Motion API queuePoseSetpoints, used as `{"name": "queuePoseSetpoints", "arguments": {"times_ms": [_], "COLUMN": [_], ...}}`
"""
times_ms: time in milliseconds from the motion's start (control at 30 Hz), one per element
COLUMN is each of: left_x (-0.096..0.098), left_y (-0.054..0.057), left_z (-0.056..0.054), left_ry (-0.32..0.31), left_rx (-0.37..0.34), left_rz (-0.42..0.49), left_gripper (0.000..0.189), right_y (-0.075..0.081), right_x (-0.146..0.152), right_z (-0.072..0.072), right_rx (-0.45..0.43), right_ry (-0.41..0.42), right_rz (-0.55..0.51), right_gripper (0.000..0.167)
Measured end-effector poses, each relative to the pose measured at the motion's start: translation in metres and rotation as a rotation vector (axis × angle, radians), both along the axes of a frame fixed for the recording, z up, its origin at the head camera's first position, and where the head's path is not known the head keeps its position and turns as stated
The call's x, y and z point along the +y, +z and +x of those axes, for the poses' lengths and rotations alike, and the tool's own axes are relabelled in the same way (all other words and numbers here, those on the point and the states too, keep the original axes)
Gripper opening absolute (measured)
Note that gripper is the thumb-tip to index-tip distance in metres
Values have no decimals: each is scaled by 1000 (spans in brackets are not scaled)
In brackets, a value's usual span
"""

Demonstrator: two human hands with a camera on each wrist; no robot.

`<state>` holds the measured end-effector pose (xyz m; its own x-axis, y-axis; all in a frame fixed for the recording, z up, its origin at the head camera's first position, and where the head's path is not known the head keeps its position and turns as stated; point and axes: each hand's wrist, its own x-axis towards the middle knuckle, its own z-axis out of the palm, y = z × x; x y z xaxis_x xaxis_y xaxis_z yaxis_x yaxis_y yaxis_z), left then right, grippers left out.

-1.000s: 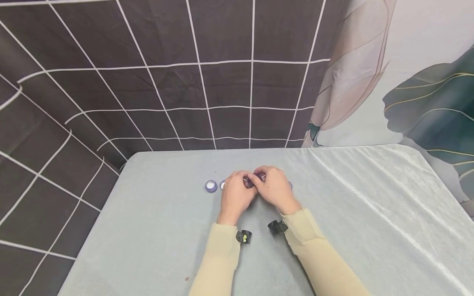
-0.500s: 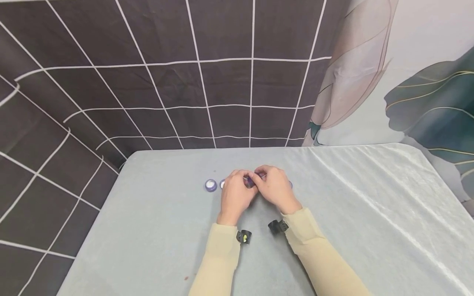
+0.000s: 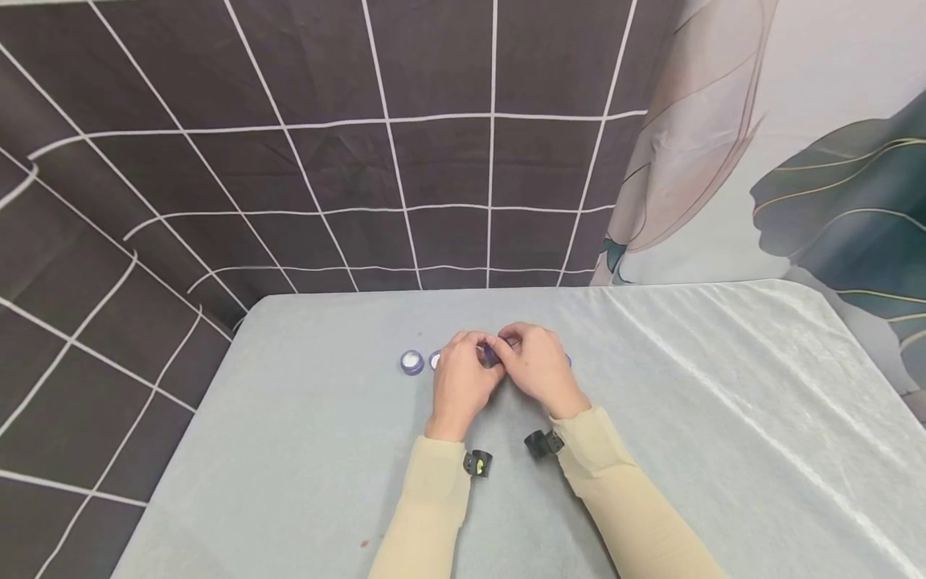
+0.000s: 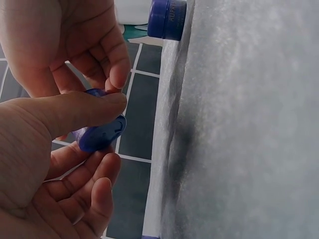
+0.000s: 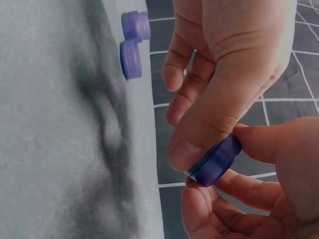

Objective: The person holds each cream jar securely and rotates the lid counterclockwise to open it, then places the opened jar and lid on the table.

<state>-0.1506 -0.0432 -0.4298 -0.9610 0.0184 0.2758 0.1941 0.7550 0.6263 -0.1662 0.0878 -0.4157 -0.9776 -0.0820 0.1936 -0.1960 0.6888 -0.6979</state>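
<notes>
A small purple cosmetic jar (image 4: 102, 135) is held between both hands, off the table; a seam runs round its side. My left hand (image 3: 459, 386) pinches it with thumb and fingers. From the other side my right hand (image 3: 538, 366) grips it too, and the fingertips of both hands meet around it. In the head view the fingers cover much of the jar. To the left of the hands an open purple jar (image 3: 412, 363) stands upright, a purple lid (image 5: 131, 60) beside it. Beyond the right hand stands another purple jar (image 4: 167, 20), mostly hidden in the head view.
A pale grey velvety cloth (image 3: 289, 450) covers the table, creased on the right. Dark checked fabric (image 3: 441, 161) hangs behind and at the left, and a leaf-patterned curtain (image 3: 832, 185) at the right. Black wrist cameras (image 3: 477, 463) sit on both sleeves.
</notes>
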Motion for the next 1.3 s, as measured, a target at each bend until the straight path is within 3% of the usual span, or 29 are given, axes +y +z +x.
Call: {"name": "queuePoseSetpoints", "arguments": {"times_ms": [733, 1300], "left_x": [0, -6], "left_y": [1, 1], "left_z": [0, -3], "left_ry": [31, 28], "left_rx": [71, 57], "left_rz": [-14, 12], "left_gripper": [28, 22], "right_y": [-2, -1], "right_x": [0, -6], "right_z": [0, 4], "right_rx": [20, 47], "right_ry": [-9, 28], "right_rz": [3, 20], "right_gripper": [29, 25]}}
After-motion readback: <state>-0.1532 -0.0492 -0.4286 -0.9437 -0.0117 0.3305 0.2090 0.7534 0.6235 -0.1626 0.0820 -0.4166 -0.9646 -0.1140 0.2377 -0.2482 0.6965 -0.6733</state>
